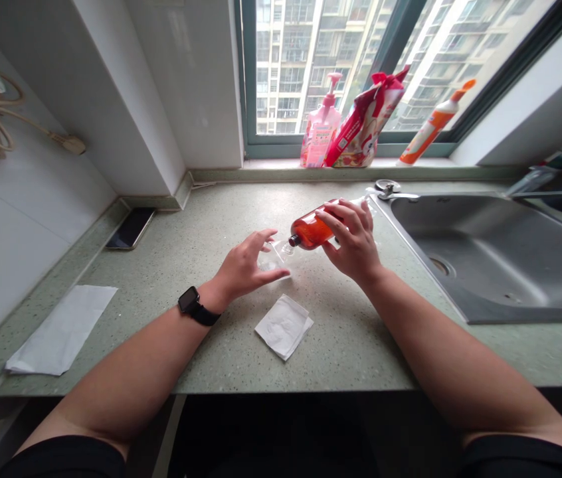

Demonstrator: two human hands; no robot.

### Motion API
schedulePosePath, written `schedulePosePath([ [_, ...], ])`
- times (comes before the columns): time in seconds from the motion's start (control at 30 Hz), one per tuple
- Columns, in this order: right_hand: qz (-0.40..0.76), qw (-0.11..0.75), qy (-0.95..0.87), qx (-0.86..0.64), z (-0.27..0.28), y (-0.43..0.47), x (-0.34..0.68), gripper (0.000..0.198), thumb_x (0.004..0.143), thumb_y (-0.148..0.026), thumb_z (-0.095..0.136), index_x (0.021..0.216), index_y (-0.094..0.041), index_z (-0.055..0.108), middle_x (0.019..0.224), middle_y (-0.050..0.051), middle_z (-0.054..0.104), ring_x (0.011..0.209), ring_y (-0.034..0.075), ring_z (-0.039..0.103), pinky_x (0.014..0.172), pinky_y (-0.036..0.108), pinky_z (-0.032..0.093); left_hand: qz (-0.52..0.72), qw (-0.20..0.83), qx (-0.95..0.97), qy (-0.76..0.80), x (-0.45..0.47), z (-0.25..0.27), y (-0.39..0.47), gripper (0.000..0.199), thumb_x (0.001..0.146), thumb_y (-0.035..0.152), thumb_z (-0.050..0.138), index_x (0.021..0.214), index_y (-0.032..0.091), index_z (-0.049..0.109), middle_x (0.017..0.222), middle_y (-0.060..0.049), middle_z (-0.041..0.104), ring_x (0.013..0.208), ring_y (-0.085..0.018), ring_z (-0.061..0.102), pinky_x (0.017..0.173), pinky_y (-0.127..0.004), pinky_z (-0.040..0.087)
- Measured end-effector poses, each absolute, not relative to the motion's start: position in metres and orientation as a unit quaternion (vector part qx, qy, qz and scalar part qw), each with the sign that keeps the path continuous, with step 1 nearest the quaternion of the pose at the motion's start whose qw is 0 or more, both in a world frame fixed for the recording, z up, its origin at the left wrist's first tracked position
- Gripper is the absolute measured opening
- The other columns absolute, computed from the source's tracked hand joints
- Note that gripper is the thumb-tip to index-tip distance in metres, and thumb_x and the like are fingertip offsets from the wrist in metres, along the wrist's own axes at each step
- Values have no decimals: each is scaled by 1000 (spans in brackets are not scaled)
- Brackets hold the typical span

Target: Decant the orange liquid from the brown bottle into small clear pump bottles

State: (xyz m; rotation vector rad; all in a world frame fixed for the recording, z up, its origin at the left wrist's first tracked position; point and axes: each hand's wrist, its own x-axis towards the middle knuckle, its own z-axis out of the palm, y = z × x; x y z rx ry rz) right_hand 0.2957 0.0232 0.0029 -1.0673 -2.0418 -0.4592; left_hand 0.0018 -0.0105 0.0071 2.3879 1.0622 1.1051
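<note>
My right hand (353, 239) grips a bottle of orange-red liquid (309, 229) from above. The bottle lies tilted, its dark uncapped-looking neck pointing left and slightly down. Just beyond that neck is a clear see-through cup (281, 253), held between the thumb and fingers of my left hand (246, 262). The bottle's mouth is at the cup's rim; whether liquid is flowing I cannot tell. A black watch (190, 300) is on my left wrist. Below the cup, a folded white tissue (285, 326) lies on the speckled counter (351, 345).
At the right is a steel sink (500, 259) with a tap (390, 191). A phone (131, 228) and folded white paper (64, 328) lie at the left. On the sill stand a pink pump bottle (319, 136), a red bag (365, 126) and an orange-white bottle (430, 133).
</note>
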Motion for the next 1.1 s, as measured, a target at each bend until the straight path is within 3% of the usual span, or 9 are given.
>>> schedulePosePath([
  [1.1, -222, 376, -804, -403, 4, 24, 296, 83, 91, -13, 70, 163, -44, 40, 150, 5, 62, 150, 36, 51, 133, 71, 29, 386, 145, 835, 365, 1, 4, -9, 81, 86, 56, 88, 150, 25, 49, 133, -13, 72, 104, -25, 79, 91, -43, 66],
])
